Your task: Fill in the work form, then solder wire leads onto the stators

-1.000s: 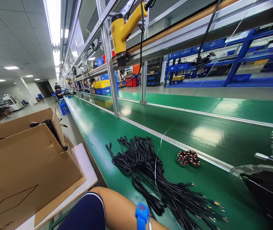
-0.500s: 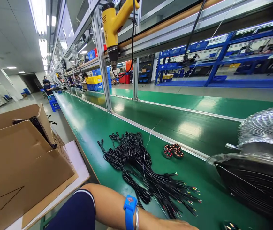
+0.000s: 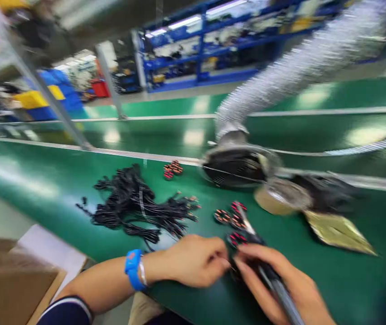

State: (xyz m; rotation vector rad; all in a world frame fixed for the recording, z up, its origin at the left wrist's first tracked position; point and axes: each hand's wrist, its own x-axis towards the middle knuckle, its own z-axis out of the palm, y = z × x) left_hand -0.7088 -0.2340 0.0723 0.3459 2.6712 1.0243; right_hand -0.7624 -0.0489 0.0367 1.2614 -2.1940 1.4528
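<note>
My left hand [image 3: 197,262], with a blue wrist strap [image 3: 133,269], is closed in a pinch at the front of the bench. Its fingertips meet a dark area beside a small ring-shaped copper coil [image 3: 236,239]; what they hold is hidden. My right hand [image 3: 281,275] is wrapped around a soldering iron [image 3: 267,271] with a dark handle, its silvery tip pointing away toward more ring coils [image 3: 222,216]. To the left lies a heap of black cables [image 3: 121,203], their stripped ends facing right. Motion blurs the picture.
Farther back sits another cluster of coils [image 3: 172,169]. A fume hood [image 3: 233,167] with a silver duct [image 3: 274,72] stands behind my hands. A tape roll [image 3: 282,196] and gold pouch [image 3: 340,232] lie right. Cardboard [image 3: 6,280] is at lower left.
The view has swung right and down. My left hand now shows beside the coils, and my right hand with the soldering iron has come into view.
</note>
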